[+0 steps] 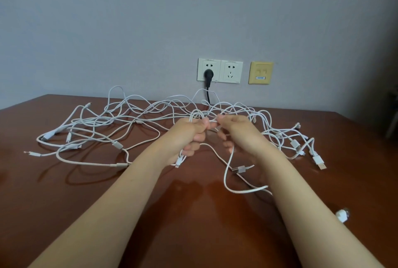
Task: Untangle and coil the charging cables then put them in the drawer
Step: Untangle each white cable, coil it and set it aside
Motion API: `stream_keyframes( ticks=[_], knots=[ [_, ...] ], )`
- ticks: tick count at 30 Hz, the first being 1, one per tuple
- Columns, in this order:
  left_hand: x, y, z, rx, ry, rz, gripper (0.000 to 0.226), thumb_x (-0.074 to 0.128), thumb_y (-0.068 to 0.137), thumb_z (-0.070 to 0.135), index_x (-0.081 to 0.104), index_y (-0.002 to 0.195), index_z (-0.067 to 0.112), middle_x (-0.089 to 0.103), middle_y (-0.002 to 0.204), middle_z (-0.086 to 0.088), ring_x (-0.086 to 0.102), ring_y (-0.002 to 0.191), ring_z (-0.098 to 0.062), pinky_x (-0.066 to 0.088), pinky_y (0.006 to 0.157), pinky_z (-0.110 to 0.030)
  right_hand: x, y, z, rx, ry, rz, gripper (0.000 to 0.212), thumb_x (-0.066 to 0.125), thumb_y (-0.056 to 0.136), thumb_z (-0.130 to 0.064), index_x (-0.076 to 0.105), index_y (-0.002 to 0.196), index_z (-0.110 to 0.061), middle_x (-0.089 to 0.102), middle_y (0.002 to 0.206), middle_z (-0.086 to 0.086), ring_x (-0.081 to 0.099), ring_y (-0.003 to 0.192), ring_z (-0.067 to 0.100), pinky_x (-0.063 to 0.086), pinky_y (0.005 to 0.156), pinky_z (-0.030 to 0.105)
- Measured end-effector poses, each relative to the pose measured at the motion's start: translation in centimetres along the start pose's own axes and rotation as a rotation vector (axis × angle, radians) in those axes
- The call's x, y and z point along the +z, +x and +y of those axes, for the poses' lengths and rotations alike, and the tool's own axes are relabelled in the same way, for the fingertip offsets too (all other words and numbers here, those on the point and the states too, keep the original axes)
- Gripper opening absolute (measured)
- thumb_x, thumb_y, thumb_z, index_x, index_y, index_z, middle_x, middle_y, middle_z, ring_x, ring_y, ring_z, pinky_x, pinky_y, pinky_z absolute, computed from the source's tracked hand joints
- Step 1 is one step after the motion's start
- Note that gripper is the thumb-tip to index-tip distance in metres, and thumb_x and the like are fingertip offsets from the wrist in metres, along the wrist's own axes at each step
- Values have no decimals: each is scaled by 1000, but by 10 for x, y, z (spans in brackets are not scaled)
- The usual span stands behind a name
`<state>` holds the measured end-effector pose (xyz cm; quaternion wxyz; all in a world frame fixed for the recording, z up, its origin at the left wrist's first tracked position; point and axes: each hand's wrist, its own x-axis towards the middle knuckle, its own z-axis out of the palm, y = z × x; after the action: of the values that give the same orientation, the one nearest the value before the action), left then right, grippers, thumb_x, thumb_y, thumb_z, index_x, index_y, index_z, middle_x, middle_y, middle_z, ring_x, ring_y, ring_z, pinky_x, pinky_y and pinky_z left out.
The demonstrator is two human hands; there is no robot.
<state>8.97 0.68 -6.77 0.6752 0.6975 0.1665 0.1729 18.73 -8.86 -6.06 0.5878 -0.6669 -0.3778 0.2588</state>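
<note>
White tangled charging cables (117,145) sprawl across the glossy brown wooden bench (64,203), and with our left hand (192,136) and right hand (238,132) meeting over its middle, fingers (199,137) clamped on strands of one knot, we should feed a loose end back through gently, never tugging.

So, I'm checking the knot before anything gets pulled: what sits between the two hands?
In the head view, a short stretch of white cable runs between the left hand and right hand, both pinching it.
</note>
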Motion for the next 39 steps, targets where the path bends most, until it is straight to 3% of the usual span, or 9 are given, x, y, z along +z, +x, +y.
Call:
stream_keyframes(
  ticks=[3, 8, 12, 15, 18, 23, 27, 34, 39],
  knots=[
    [0, 0, 1, -19, 54, 32, 31, 37, 100, 28, 46, 73, 15, 29, 38, 9, 17, 25, -2, 10, 32, -8, 6, -1, -1, -78, -76, 18, 36, 34, 102, -16, 45, 68, -10, 32, 33, -11, 24, 26, 1, 23, 29, 14],
    [5, 0, 2, -81, 241, 42, 32, 47, 93, 24, 35, 65, 19, 25, 43, 7, 15, 28, -5, 8, 36, -11, 7, -7, -7, -205, 117, 41, 34, 34, 100, -7, 43, 67, -6, 34, 30, -9, 30, 25, 0, 25, 30, 8],
    [14, -2, -3, -103, 350, -29, 24, 48, 84, 19, 35, 64, 21, 25, 50, 5, 13, 36, -8, 6, 44, -18, 9, 7, 5, -313, -162, 197, 35, 46, 97, -15, 53, 62, -19, 39, 37, -10, 33, 34, 3, 27, 40, 14],
    [16, -3, 0, -105, 257, -52, 26, 42, 91, 28, 40, 66, 19, 25, 46, 6, 14, 33, -6, 6, 42, -17, 11, 9, 10, -322, -178, 279, 32, 52, 95, -17, 56, 64, -24, 48, 43, -6, 44, 41, 8, 34, 47, 20],
    [16, 2, -2, -38, 133, 13, 40, 30, 100, 41, 40, 70, 16, 26, 42, 8, 14, 28, -3, 9, 36, -9, 12, 6, 9, -318, -165, 310, 29, 52, 94, -15, 57, 66, -21, 49, 36, -9, 44, 37, 2, 32, 42, 10],
    [16, 3, -4, 8, 24, 35, 41, 28, 100, 40, 40, 71, 15, 30, 38, 8, 15, 27, -3, 11, 34, -9, 17, -1, 2, -395, -81, 360, 15, 53, 93, -9, 62, 80, -10, 52, 50, -6, 46, 37, -1, 32, 43, 7],
    [17, 0, -4, -21, -16, -18, 39, 31, 101, 36, 40, 69, 15, 29, 39, 8, 16, 27, -3, 11, 34, -10, 17, -1, 0, -402, -34, 351, 19, 54, 92, -8, 61, 75, -15, 49, 42, -9, 45, 37, 2, 35, 42, 12],
    [15, 0, -3, 10, -106, 22, 34, 30, 101, 34, 46, 80, 13, 27, 39, 8, 16, 28, -3, 13, 33, -9, 14, 3, 7, -278, -39, 301, 24, 53, 94, -13, 60, 73, -22, 52, 48, -11, 42, 35, -2, 31, 39, 8],
    [16, 4, -2, 37, -184, 111, 44, 22, 101, 41, 52, 83, 15, 26, 35, 8, 15, 25, -3, 12, 32, -7, 18, 8, 13, -151, 71, 339, 24, 48, 94, -12, 54, 73, -21, 54, 62, 0, 40, 31, -2, 31, 36, 12]
  ],
)
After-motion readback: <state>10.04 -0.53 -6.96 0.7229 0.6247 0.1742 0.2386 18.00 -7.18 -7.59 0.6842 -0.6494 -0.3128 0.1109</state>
